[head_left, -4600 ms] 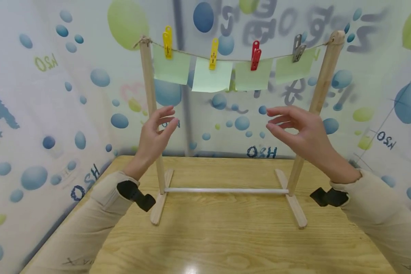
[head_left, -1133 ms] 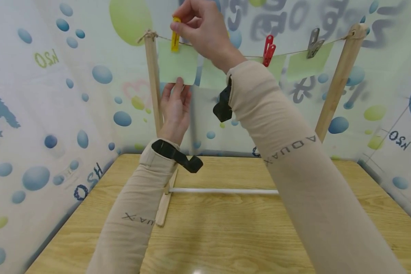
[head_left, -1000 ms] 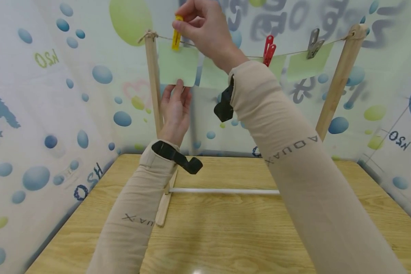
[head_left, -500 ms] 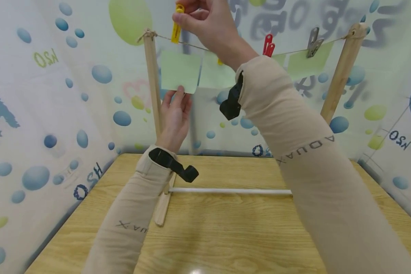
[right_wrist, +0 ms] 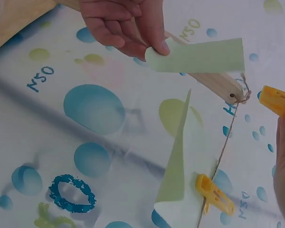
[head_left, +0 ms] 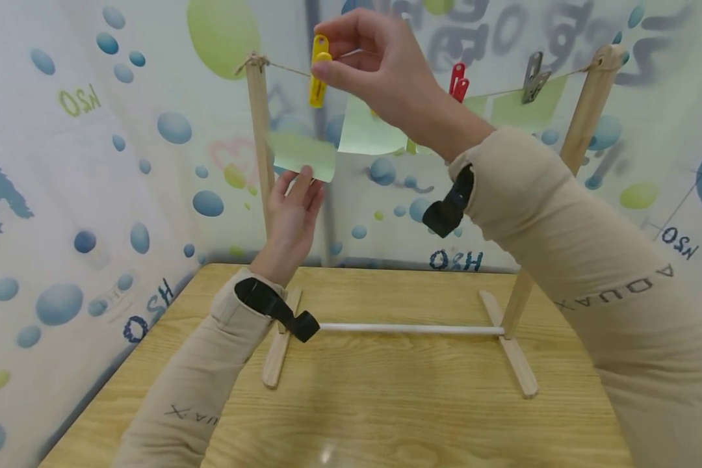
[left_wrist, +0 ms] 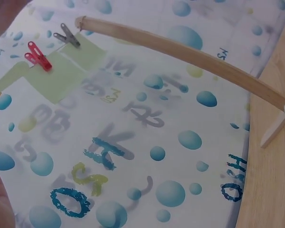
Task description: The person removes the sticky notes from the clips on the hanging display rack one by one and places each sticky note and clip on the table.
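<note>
Right grip pinching yellow peg, now seemingly off string; left grip holding freed note.

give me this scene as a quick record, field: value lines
left hand: pinches a loose green note by its lower edge
right hand: pinches a yellow peg, off the string
still pegged: green notes under a second yellow peg, a red peg and a grey peg
stand: wooden frame on a wooden table
</note>
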Motion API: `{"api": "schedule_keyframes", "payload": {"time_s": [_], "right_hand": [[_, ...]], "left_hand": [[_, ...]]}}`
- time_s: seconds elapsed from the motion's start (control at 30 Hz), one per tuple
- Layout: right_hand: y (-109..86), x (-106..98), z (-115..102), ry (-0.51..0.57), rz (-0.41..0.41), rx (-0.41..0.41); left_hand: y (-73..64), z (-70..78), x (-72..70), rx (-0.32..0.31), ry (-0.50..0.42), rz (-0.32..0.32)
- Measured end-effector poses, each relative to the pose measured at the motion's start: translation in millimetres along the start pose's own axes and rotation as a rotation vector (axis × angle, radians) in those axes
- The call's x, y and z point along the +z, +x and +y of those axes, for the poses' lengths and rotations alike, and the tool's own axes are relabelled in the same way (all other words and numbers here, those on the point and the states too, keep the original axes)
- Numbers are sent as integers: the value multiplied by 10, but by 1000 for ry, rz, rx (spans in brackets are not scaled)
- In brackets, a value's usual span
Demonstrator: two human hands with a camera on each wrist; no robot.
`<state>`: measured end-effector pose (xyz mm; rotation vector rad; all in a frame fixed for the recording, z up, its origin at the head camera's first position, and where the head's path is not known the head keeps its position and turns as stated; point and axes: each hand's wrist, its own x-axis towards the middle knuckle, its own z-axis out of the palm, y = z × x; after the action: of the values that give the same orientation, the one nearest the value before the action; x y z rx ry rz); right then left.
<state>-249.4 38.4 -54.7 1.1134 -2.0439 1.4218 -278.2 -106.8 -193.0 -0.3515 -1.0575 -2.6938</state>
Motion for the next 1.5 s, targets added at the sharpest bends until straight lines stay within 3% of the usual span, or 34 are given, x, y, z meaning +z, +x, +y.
{"api": "schedule_keyframes", "payload": {"time_s": [0.23,0.4,0.6,0.8,0.93,1.1,1.5], "right_hand": [[-315,-154,30,-27,-28,26],[-573,-326,97,60,-23,61],[-887,-533,175,108,-4,67],[-1232,-776,339,169,61,123],[-1454,-915,497,233,104,160],[-1746,-1048,676,208,195,211],[-2445,-1378,1049,211,374,347]], "left_hand": [[-153,19,-129,-27,39,0],[-294,36,-260,-46,135,-52],[-383,92,-463,-22,257,-63],[-434,203,-702,6,331,-78],[-474,262,-864,6,318,-57],[-526,296,-1062,14,309,-26],[-611,446,-1453,125,420,25]]}}
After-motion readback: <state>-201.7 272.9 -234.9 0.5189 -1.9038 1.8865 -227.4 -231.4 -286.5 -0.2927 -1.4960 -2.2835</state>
